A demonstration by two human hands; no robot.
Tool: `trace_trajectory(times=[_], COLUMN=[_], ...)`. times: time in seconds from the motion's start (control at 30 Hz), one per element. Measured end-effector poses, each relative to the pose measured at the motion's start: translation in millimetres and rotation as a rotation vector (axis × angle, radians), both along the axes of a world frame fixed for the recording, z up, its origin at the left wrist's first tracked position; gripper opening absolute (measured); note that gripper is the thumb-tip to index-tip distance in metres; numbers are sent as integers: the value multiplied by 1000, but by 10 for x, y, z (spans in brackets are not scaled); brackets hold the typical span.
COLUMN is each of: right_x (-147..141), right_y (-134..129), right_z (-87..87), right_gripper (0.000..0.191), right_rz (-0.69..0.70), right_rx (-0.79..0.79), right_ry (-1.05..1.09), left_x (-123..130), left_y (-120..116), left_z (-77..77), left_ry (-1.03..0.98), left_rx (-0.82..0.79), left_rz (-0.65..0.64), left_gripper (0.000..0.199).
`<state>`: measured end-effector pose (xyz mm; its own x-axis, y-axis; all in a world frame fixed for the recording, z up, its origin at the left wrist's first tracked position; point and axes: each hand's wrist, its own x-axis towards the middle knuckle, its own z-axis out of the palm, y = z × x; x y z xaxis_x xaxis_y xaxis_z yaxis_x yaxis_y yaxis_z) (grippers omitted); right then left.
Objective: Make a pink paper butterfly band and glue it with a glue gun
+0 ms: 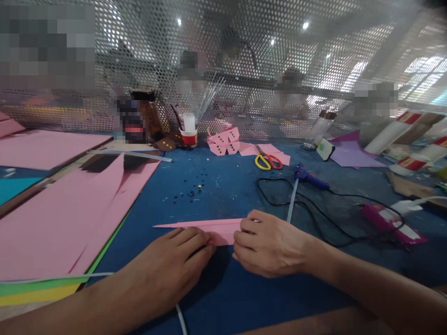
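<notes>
Pink paper (225, 235), folded long and narrow, lies at the lower centre of the frame. The left hand (181, 256) presses its fingers on one part while the right hand (270, 244) curls closed around the other end, probably to keep the folds flat. Right of centre, the scissors (266, 156) and glue gun (316, 180) seem placed for easy reach.

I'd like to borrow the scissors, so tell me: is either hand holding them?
No, the scissors lie beyond the left hand and the right hand, which are both on the folded pink paper.
</notes>
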<state>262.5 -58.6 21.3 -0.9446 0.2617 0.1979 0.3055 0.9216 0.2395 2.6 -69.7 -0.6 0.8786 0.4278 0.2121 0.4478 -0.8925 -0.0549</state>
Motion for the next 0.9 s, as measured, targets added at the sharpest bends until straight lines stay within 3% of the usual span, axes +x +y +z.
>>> trace_trajectory(times=[0.57,0.9], right_x=[25,25], right_y=[21,29], right_z=[-39,-42], right_gripper=[15,17], right_rz=[-44,-50], right_rx=[-50,-77], right_ry=[22,4], left_x=[31,3], left_y=[31,116], left_z=[-5,21], left_ry=[18,-49], left_rx=[-67,-86], left_rz=[21,-47], left_gripper=[37,22])
